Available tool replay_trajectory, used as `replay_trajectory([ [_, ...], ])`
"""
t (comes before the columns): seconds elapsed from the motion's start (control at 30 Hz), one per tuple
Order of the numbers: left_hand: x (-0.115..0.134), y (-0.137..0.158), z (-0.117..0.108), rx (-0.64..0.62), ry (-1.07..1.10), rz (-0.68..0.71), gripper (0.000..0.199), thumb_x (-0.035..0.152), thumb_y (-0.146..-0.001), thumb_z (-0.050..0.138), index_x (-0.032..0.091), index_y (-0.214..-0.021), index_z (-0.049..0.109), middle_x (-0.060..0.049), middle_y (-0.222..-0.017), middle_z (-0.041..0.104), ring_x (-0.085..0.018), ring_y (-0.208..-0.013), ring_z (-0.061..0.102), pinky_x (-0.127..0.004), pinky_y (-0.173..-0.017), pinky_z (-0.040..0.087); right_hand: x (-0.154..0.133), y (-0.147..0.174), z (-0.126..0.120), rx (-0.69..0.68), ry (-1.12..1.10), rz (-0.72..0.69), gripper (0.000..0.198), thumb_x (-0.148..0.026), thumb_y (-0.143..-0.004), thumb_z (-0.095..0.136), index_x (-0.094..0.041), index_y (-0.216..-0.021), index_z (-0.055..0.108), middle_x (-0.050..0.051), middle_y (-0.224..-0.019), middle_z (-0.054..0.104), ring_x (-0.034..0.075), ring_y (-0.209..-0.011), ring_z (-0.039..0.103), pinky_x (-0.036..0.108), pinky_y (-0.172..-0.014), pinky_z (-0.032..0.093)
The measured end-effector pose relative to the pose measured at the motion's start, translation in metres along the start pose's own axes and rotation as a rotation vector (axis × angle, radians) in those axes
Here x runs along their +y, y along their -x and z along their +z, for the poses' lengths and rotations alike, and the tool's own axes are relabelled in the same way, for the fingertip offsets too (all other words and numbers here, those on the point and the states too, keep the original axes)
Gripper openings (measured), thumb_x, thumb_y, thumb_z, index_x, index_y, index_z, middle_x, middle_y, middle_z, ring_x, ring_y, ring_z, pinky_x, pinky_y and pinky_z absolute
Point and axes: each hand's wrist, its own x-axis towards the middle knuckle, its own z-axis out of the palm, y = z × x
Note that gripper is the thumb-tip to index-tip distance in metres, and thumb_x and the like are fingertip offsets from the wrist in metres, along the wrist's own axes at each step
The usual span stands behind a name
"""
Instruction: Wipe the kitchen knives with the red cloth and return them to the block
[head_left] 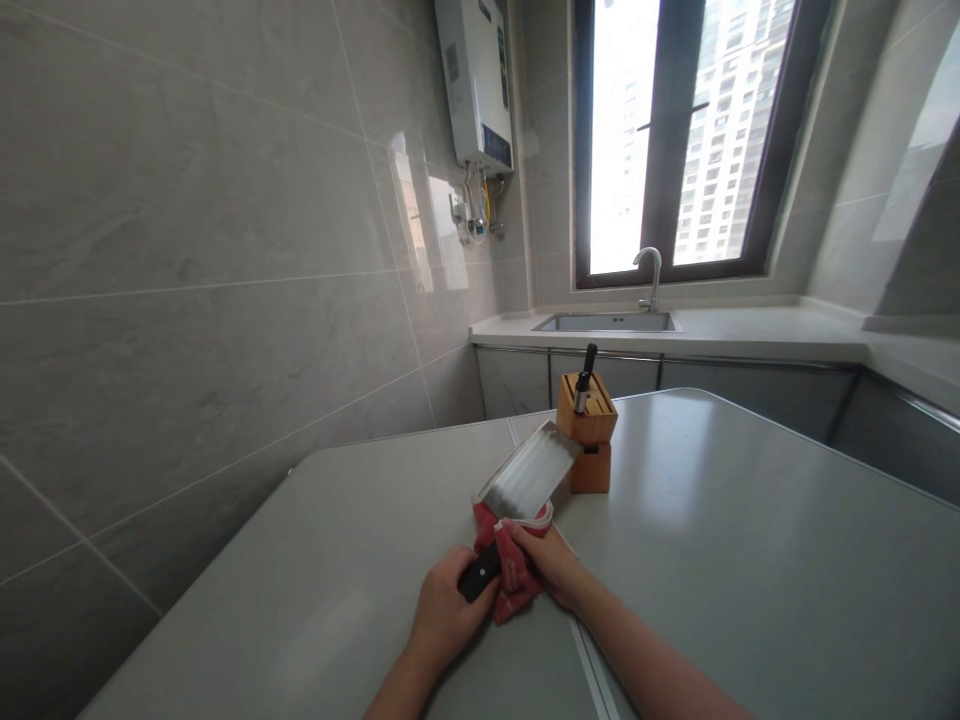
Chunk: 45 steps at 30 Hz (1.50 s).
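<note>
My left hand (451, 605) is closed around the black handle of a cleaver (529, 472), whose broad steel blade points up and to the right, tilted above the table. A red cloth (516, 575) with a pale edge is bunched about the blade's lower end and hangs beside the handle. My right hand (553, 562) pinches this cloth close to where blade and handle meet. Just past the blade stands a wooden knife block (592, 468) with a couple of black-handled tools in its slots. The blade's tip overlaps the block in view; whether they touch I cannot tell.
The pale table (360, 560) has a seam running down its middle and an edge close to the tiled wall on the left. Behind it are a counter (757, 325) with a sink (607, 322) and a faucet (652, 275). A water heater (476, 85) hangs on the wall.
</note>
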Motion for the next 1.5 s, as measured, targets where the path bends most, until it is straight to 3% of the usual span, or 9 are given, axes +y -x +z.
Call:
replay_trajectory([
  [0.33,0.0013,0.0026,-0.0001,0.023,-0.018,-0.003,0.019,0.036,-0.080,0.058,0.017,-0.075,0.058,-0.001,-0.070,0.059,-0.016,-0.064,0.056,-0.025,-0.060,0.040,0.0021,-0.0004,-0.0006,0.007,0.010,0.043,0.042,-0.048,-0.069,0.067,-0.015,-0.094,0.066,0.007,-0.088,0.073,0.021,-0.075,0.066,0.030,-0.067,0.053],
  [0.57,0.0005,0.0035,-0.0016,0.100,-0.022,-0.019,0.019,0.036,-0.080,0.057,0.018,-0.076,0.059,-0.002,-0.071,0.060,-0.017,-0.066,0.058,-0.025,-0.062,0.042,0.0007,0.0002,0.0017,-0.025,-0.062,0.008,0.040,-0.044,-0.069,0.069,-0.017,-0.098,0.064,0.008,-0.096,0.071,0.020,-0.082,0.065,0.033,-0.078,0.051],
  [0.73,-0.0039,0.0012,-0.0015,0.167,-0.037,-0.048,0.019,0.036,-0.080,0.057,0.018,-0.074,0.058,-0.001,-0.069,0.060,-0.017,-0.065,0.057,-0.025,-0.062,0.042,0.0070,-0.0034,-0.0024,0.002,-0.047,0.021,0.031,-0.042,-0.069,0.069,-0.016,-0.087,0.066,0.006,-0.085,0.072,0.019,-0.078,0.064,0.032,-0.075,0.051],
  [1.0,-0.0070,-0.0007,-0.0018,0.230,-0.046,-0.068,0.020,0.037,-0.079,0.057,0.018,-0.073,0.057,-0.001,-0.068,0.060,-0.017,-0.064,0.057,-0.025,-0.062,0.043,0.0079,-0.0037,-0.0014,0.026,-0.014,0.015,0.038,-0.046,-0.069,0.067,-0.016,-0.091,0.064,0.006,-0.086,0.071,0.020,-0.081,0.064,0.033,-0.077,0.051],
  [1.2,-0.0047,-0.0013,-0.0032,0.232,-0.015,-0.084,0.020,0.038,-0.079,0.058,0.018,-0.074,0.058,-0.002,-0.070,0.061,-0.019,-0.066,0.057,-0.027,-0.063,0.043,0.0055,-0.0019,-0.0021,-0.061,-0.010,0.032,0.041,-0.047,-0.068,0.068,-0.016,-0.095,0.064,0.006,-0.086,0.071,0.021,-0.081,0.064,0.034,-0.078,0.050],
  [1.3,-0.0041,-0.0010,-0.0035,0.208,0.037,-0.072,0.021,0.038,-0.079,0.058,0.018,-0.076,0.059,-0.002,-0.070,0.061,-0.019,-0.067,0.057,-0.027,-0.064,0.043,0.0041,-0.0002,-0.0033,-0.177,0.055,0.086,0.038,-0.046,-0.068,0.070,-0.016,-0.090,0.066,0.005,-0.084,0.071,0.020,-0.079,0.064,0.034,-0.077,0.049],
  [1.4,-0.0024,0.0001,-0.0030,0.161,0.061,-0.039,0.019,0.036,-0.078,0.059,0.018,-0.078,0.060,-0.002,-0.072,0.062,-0.019,-0.068,0.057,-0.027,-0.064,0.043,0.0022,0.0025,-0.0038,-0.306,0.089,0.123,0.036,-0.039,-0.064,0.074,-0.016,-0.091,0.067,0.004,-0.087,0.072,0.020,-0.083,0.064,0.033,-0.081,0.048],
  [1.5,0.0008,0.0007,-0.0022,0.114,0.083,0.002,0.013,0.030,-0.076,0.060,0.017,-0.078,0.062,-0.002,-0.074,0.064,-0.018,-0.068,0.058,-0.026,-0.064,0.043,-0.0003,0.0049,-0.0038,-0.341,0.093,0.118,0.036,-0.032,-0.059,0.078,-0.018,-0.092,0.068,0.003,-0.093,0.072,0.020,-0.088,0.063,0.033,-0.085,0.046],
])
